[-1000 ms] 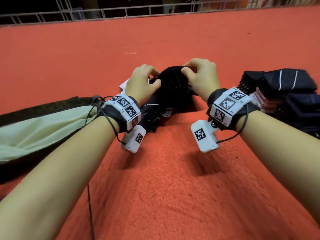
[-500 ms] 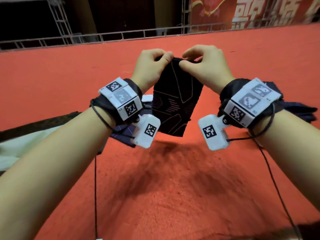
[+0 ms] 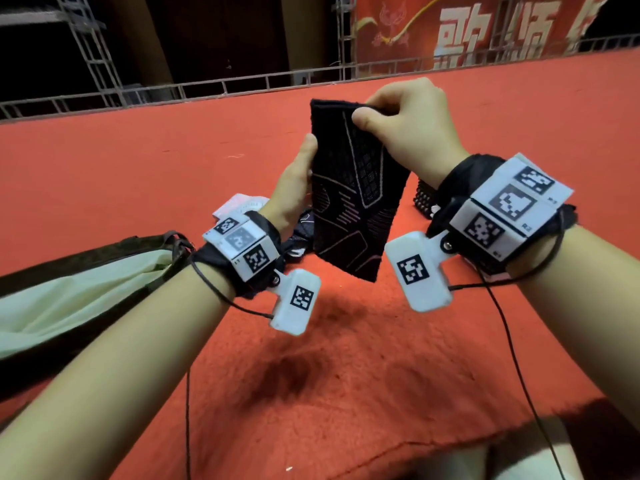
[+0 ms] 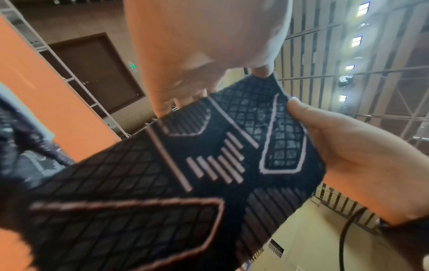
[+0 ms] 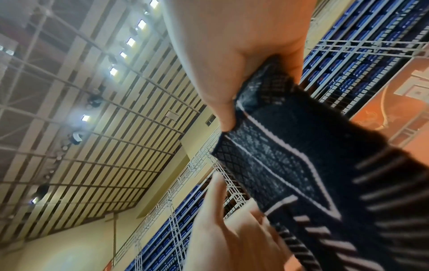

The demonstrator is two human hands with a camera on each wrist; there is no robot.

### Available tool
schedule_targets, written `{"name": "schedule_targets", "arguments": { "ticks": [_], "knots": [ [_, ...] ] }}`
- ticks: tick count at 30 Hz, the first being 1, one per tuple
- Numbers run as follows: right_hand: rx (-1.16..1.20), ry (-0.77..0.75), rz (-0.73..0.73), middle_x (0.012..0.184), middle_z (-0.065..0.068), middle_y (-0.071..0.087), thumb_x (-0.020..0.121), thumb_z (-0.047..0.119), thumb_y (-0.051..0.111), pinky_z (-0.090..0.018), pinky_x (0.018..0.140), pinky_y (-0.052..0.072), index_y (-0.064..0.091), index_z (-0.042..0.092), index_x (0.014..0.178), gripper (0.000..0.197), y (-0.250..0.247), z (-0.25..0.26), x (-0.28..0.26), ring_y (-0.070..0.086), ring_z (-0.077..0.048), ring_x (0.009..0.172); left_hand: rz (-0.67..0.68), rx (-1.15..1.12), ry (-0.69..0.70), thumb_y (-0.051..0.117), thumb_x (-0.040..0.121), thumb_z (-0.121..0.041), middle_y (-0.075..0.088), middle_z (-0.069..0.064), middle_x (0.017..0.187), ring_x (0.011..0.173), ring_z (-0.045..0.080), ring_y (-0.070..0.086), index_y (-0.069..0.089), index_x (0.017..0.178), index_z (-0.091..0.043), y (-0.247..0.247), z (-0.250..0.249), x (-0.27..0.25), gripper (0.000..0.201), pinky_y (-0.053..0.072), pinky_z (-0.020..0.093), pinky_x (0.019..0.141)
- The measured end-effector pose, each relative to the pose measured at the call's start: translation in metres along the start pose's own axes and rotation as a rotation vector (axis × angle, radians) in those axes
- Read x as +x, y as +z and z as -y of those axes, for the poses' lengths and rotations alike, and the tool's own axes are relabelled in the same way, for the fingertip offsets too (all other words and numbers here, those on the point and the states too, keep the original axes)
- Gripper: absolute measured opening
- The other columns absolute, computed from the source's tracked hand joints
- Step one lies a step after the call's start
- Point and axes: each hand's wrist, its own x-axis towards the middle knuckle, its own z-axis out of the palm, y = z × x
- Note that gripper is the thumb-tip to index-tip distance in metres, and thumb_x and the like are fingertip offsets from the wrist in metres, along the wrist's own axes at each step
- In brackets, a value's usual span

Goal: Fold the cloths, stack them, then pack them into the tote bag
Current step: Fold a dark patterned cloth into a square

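Red carpet covered the work surface point(image 3: 173, 174), above which a black knitted cloth with pale line patterns point(image 3: 356, 202) was held hanging, its top corner pinched by the right hand point(image 3: 412, 129) and its side edge steadied by the left hand point(image 3: 294, 188), whose thumb lay on it. Folding was thus judged unfinished. What seemed a stack of folded dark cloths point(image 3: 424, 199) was glimpsed behind the right wrist, and the flat pale-green tote bag with dark trim point(image 3: 79, 299) was apparently not yet packed.

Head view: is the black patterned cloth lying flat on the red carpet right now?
No. The black patterned cloth hangs in the air above the red carpet, pinched at its top by the right hand.
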Motion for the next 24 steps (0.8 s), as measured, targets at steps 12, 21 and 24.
{"name": "schedule_targets", "arguments": {
  "ticks": [12, 21, 24],
  "knots": [
    [0.218, 0.177, -0.139, 0.066, 0.009, 0.058, 0.083, 0.025, 0.061, -0.028, 0.069, 0.047, 0.058, 0.025, 0.066, 0.018, -0.008, -0.033, 0.005, 0.055, -0.01, 0.071, 0.209, -0.018, -0.39, 0.052, 0.072, -0.044, 0.062, -0.01, 0.081, 0.078, 0.008, 0.055, 0.058, 0.095, -0.027, -0.016, 0.077, -0.03, 0.029, 0.043, 0.027, 0.078],
    [0.389, 0.381, -0.063, 0.066, -0.003, 0.055, 0.088, 0.017, 0.06, -0.034, 0.065, 0.046, 0.058, 0.017, 0.063, 0.025, -0.002, -0.068, -0.008, 0.053, -0.019, 0.068, 0.251, -0.268, -0.422, 0.042, 0.093, -0.001, 0.072, -0.005, 0.082, 0.075, 0.006, 0.066, 0.056, 0.109, -0.015, -0.022, 0.106, -0.048, 0.024, 0.052, 0.027, 0.083],
    [0.39, 0.435, -0.057, 0.061, 0.001, 0.056, 0.089, 0.016, 0.06, -0.027, 0.059, 0.047, 0.059, 0.018, 0.063, 0.026, 0.001, -0.079, -0.016, 0.053, -0.009, 0.054, 0.155, -0.339, -0.418, 0.041, 0.096, -0.004, 0.072, -0.003, 0.081, 0.071, 0.009, 0.068, 0.056, 0.108, -0.011, -0.024, 0.111, -0.045, 0.021, 0.051, 0.037, 0.089]
  ]
}}
